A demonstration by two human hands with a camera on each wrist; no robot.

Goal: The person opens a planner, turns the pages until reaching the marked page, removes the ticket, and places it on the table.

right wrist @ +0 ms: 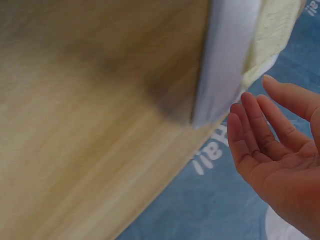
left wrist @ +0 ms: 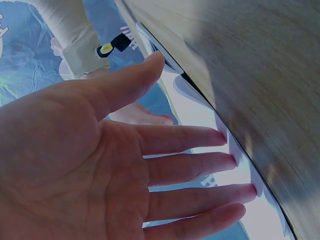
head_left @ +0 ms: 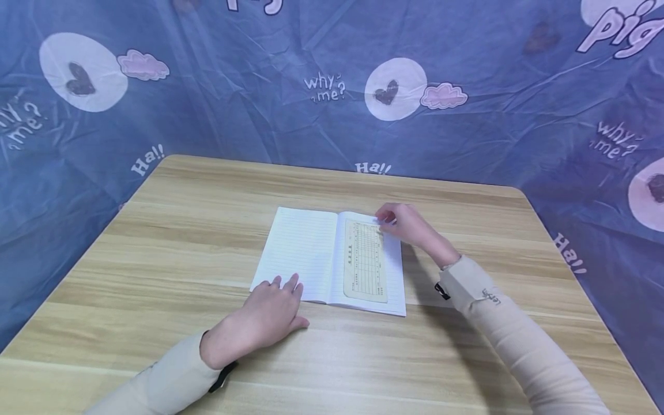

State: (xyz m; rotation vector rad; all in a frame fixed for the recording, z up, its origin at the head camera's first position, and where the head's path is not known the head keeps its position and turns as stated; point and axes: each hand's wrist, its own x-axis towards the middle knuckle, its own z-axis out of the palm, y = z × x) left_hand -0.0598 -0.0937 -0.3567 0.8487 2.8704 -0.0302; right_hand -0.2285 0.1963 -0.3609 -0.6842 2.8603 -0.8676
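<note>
An open notebook (head_left: 306, 242) with ruled white pages lies on the wooden table. On its right page is a cream printed slip (head_left: 365, 262), with a table of lines and rounded corners. My left hand (head_left: 272, 311) rests with spread fingers on the bottom edge of the left page; in the left wrist view its fingertips (left wrist: 232, 161) touch the paper edge. My right hand (head_left: 407, 223) is at the notebook's top right corner, thumb and fingers loosely bent beside the slip's upper corner. In the right wrist view, a gap shows between thumb and fingertips.
The wooden table (head_left: 197, 230) extends around the notebook on all sides. Behind it and along both sides hangs a blue printed cloth (head_left: 270, 109). Light sleeves (head_left: 513, 328) cover both forearms, with a dark strap end at each wrist.
</note>
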